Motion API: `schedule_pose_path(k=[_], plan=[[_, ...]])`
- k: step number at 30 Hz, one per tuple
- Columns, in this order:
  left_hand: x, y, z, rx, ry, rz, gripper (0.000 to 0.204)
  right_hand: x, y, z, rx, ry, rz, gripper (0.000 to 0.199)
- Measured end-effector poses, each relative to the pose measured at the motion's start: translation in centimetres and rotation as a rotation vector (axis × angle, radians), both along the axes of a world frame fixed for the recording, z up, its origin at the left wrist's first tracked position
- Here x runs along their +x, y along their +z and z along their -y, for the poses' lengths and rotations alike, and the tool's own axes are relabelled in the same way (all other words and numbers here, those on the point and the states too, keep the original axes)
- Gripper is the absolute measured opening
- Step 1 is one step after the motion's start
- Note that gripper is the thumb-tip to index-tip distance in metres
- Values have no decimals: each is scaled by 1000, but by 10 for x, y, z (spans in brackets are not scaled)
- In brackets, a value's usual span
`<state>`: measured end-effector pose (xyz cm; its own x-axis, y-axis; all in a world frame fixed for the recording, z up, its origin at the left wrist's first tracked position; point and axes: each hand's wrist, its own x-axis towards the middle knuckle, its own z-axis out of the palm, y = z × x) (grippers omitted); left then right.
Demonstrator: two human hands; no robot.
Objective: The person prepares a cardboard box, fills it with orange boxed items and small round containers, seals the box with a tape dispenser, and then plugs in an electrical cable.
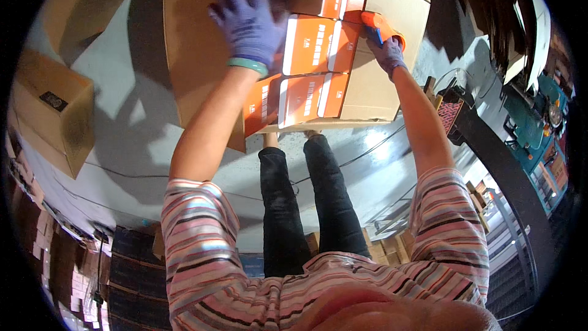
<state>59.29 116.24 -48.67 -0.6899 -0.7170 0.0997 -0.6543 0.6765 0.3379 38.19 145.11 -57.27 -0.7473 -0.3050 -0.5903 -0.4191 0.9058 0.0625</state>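
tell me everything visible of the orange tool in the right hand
The orange tool looks like smooth plastic: a rounded orange body with a blue part low on its left. The gloved right hand grips it, hiding much of its shape. It is over the right-side cardboard flap; whether it touches that flap is unclear.

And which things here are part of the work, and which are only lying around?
Seemingly in use: open carton, orange boxes inside it, orange tool in the right hand.

Seemingly just lying around: smaller carton at left, dark floor cable.
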Motion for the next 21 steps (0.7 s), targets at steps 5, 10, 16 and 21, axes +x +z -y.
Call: schedule_pose_path(k=[5,10,16,21], plan=[[54,-12,38,107,-23,-70,71,10,22,24,74,-10,-5,77],[75,17,46,350,60,-170,67,23,43,1,-232,-259,29,74],[97,35,64,632,141,-352,71,83,74,42,-1048,159,-472,61],[94,44,61,920,201,-509,70,88,37,167,-1179,267,-52,61]])
